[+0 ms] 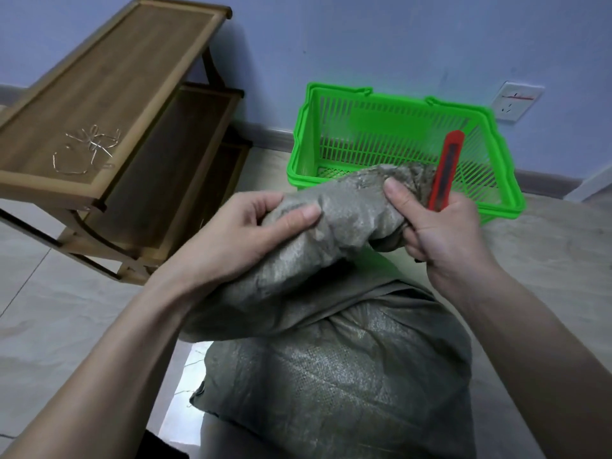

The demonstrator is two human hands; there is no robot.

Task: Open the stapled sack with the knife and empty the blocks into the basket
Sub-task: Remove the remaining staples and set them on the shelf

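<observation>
A grey-green woven sack stands on the floor between my arms, its upper part bunched and tipped toward the green plastic basket by the wall. My left hand grips the bunched neck from the left. My right hand clutches the sack's mouth end and also holds a red utility knife, which points up and away over the basket. No blocks are visible. The basket looks empty.
A wooden tiered shelf stands at the left, with several pulled metal staples lying on its top board. A wall socket sits low on the blue wall behind the basket. The floor is pale tile.
</observation>
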